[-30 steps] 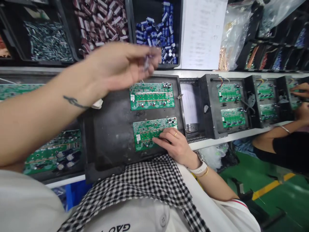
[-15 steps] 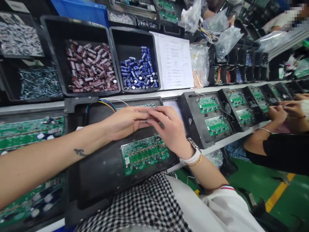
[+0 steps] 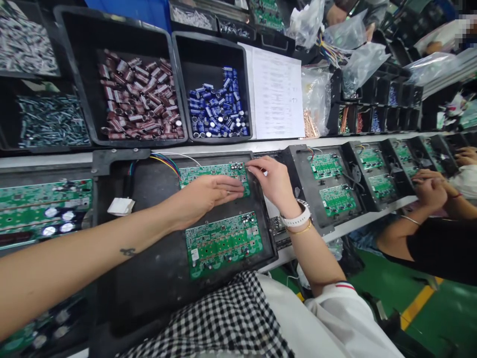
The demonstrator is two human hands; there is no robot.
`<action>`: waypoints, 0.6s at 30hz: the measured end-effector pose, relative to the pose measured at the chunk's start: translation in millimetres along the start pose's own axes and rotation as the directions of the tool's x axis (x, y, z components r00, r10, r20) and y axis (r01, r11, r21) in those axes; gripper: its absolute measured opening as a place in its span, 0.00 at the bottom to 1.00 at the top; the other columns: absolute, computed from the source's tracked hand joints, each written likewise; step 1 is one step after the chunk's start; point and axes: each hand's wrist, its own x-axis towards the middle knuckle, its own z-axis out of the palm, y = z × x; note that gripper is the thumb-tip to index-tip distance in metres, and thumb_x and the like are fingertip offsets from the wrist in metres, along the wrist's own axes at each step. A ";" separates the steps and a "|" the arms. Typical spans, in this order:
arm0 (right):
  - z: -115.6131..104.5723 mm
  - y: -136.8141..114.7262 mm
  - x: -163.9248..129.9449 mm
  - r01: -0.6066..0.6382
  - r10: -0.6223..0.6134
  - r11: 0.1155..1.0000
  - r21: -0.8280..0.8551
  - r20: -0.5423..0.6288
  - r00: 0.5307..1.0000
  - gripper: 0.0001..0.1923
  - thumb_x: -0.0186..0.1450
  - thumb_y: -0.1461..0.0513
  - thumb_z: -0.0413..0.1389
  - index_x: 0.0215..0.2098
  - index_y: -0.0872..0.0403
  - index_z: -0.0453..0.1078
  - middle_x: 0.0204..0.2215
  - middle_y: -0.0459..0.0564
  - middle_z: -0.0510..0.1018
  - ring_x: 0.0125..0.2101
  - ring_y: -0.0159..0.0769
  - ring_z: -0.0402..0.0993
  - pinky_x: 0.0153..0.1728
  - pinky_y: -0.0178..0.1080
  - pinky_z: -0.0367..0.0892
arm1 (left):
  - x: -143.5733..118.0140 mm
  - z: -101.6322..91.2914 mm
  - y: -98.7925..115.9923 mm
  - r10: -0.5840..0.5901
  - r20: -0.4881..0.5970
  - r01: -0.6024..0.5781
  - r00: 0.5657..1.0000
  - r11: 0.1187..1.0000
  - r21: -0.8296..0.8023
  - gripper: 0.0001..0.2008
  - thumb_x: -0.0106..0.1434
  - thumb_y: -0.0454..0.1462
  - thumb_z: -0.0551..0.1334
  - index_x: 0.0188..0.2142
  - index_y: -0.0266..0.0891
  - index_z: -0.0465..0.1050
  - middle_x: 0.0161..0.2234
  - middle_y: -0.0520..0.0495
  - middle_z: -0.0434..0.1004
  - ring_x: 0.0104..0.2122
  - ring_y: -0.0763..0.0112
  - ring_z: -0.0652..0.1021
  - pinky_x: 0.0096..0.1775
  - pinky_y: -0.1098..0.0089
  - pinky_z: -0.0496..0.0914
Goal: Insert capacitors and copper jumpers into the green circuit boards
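— Two green boards sit in the black carrier tray (image 3: 149,278) before us, don't they?

— Yes. The upper circuit board (image 3: 208,172) lies at the tray's far edge, and the lower circuit board (image 3: 222,243) lies nearer our body, apart from it.

— Where are our hands?

— Our left hand (image 3: 203,199) rests flat, fingers stretched out, on the upper board's near edge. Our right hand (image 3: 274,181) pinches at that board's right end, fingertips together; whether they grip a part we cannot tell.

— And the bins behind?

— On the shelf past the tray, one black bin (image 3: 89,49) holds a heap of maroon capacitors (image 3: 139,107). Just beside it, a second bin (image 3: 208,52) holds blue capacitors (image 3: 218,114). Further left, a bin holds small silver-grey parts (image 3: 52,122).

— Anything else?

— A printed sheet (image 3: 278,94) leans right of the blue bin. Along the tabletop to the right, another carrier (image 3: 301,164) holds two more green boards, and a co-worker's hand (image 3: 432,181) works further down.
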 end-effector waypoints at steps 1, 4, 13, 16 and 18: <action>2.7 1.8 -0.1 -0.013 0.013 1.000 0.001 0.019 1.000 0.08 0.67 0.66 0.56 0.40 0.53 0.78 0.37 0.49 0.82 0.38 0.33 0.76 0.42 0.37 0.68 | 0.0 -0.5 -0.7 0.012 -0.001 -0.012 1.000 1.000 0.005 0.11 0.59 0.24 0.61 0.40 0.31 0.79 0.46 0.38 0.81 0.50 0.61 0.80 0.60 0.62 0.68; 9.7 2.5 -1.4 -0.091 0.090 0.995 0.043 0.016 0.996 0.07 0.65 0.67 0.58 0.40 0.53 0.77 0.34 0.47 0.82 0.34 0.32 0.76 0.39 0.36 0.68 | 0.8 -1.3 -0.7 0.036 -0.009 -0.035 0.999 0.999 0.040 0.09 0.61 0.27 0.64 0.41 0.32 0.78 0.45 0.39 0.82 0.47 0.62 0.81 0.58 0.62 0.71; 10.1 -7.1 2.2 -0.184 0.184 0.981 0.068 0.014 0.983 0.04 0.60 0.67 0.59 0.31 0.52 0.76 0.25 0.42 0.80 0.27 0.29 0.75 0.33 0.33 0.66 | -0.2 1.2 1.7 -0.045 -0.038 0.051 0.998 0.984 0.171 0.06 0.62 0.35 0.68 0.34 0.32 0.75 0.33 0.37 0.84 0.32 0.63 0.84 0.38 0.68 0.80; 10.1 -7.4 2.7 -0.194 0.193 0.979 0.065 0.011 0.981 0.04 0.59 0.66 0.59 0.31 0.52 0.76 0.25 0.42 0.79 0.27 0.30 0.75 0.32 0.34 0.67 | 0.2 -0.1 2.2 -0.050 -0.040 0.056 0.998 0.984 0.171 0.09 0.62 0.37 0.68 0.31 0.33 0.72 0.32 0.37 0.84 0.31 0.64 0.84 0.36 0.68 0.79; 10.8 -7.4 3.4 -0.202 0.203 0.978 0.057 -0.005 0.979 0.04 0.59 0.66 0.58 0.30 0.52 0.76 0.25 0.42 0.79 0.26 0.30 0.75 0.32 0.34 0.67 | 1.2 -1.4 2.4 -0.030 -0.051 0.038 0.998 0.987 0.158 0.11 0.61 0.37 0.68 0.30 0.34 0.69 0.32 0.37 0.84 0.31 0.64 0.84 0.36 0.67 0.79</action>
